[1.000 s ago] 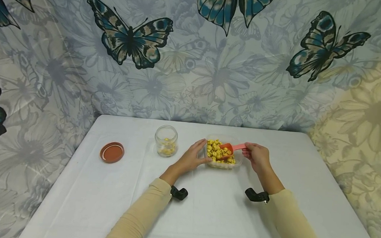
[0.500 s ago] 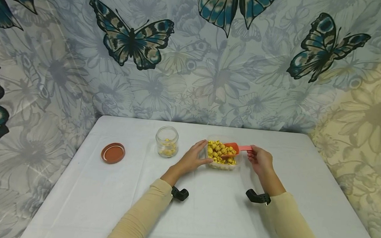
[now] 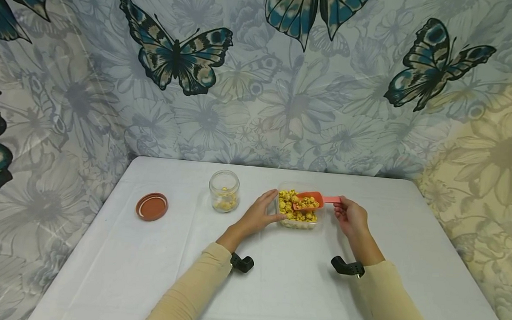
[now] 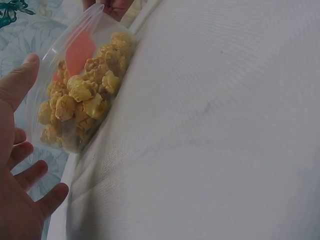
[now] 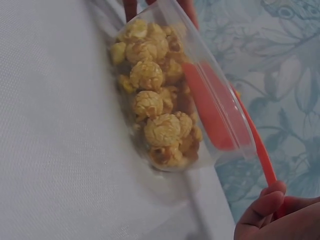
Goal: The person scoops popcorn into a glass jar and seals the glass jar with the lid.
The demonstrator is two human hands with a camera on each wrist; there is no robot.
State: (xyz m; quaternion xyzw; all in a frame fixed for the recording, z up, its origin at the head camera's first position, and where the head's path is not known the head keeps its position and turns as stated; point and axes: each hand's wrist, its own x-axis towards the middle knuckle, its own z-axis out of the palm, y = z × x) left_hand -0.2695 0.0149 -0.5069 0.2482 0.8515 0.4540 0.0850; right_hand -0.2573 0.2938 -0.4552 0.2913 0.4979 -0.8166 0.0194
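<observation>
My right hand pinches the handle of an orange-red scoop at its end. The scoop's bowl, loaded with popcorn, sits within a clear plastic container of yellow caramel popcorn. In the right wrist view the scoop shows through the container's wall, its handle passing over the rim. My left hand rests against the container's left side, fingers spread, thumb at the front rim. In the left wrist view that hand's fingers are loosely extended beside the container.
Left of the container stands an uncovered glass jar with some popcorn at its bottom. A reddish-brown lid lies farther left on the white-covered table. A butterfly-patterned cloth hangs behind the table.
The scoop first shifted right, toward the container's right rim, and has since risen a little, with popcorn in its bowl. My right hand moved slightly right with it; my left hand stayed at the container.
</observation>
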